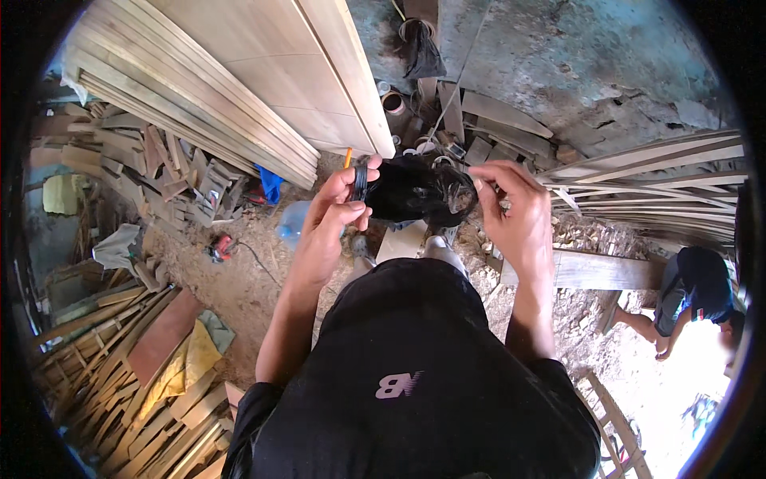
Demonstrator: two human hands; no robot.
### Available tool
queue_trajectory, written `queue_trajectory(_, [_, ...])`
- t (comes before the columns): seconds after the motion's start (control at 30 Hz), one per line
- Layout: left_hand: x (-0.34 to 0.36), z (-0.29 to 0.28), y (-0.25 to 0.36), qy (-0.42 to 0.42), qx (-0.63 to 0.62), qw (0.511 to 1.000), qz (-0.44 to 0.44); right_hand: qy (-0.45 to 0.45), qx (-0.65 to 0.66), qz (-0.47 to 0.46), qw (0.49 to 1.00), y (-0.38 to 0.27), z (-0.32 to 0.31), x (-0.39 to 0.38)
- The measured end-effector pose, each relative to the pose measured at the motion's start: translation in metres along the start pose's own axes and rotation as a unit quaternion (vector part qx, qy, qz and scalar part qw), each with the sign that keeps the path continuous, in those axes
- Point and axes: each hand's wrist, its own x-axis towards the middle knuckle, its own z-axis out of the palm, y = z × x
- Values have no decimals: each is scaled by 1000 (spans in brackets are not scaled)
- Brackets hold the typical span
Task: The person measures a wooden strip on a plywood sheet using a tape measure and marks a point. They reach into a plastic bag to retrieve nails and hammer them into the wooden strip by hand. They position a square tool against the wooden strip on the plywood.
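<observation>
In front of me, my left hand (339,203) is closed on a dark, banded bundle (360,182), with an orange pencil-like stick (349,158) poking up beside the fingertips. My right hand (515,211) has finger and thumb curled together at the right; whatever they pinch, if anything, is too small to make out. Between and beneath my hands lies a black mass like a bag (399,191), with tangled dark strands (451,199) on its right part, just left of my right fingertips. My shoes show below it.
Tall pale boards (255,72) lean upper left. Scrap wood piles (159,375) fill the left, near a red power tool (219,249) and blue jug (293,223). Curved strips (654,184) and a plank (606,271) lie right, where another person (690,291) bends down.
</observation>
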Motion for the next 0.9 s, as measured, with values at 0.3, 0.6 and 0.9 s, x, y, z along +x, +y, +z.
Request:
queue_trajectory(0.3, [-3, 9, 1, 21, 8, 1000, -3, -139, -81, -9, 987, -27, -11, -13])
queue_trajectory(0.6, [-10, 21, -10, -30, 31, 999, -2, -112, -78, -185, 973, -20, 8, 16])
queue_trajectory(0.9, [-4, 30, -28, 4, 123, 992, 36, -74, 66, -158, 982, -36, 28, 12])
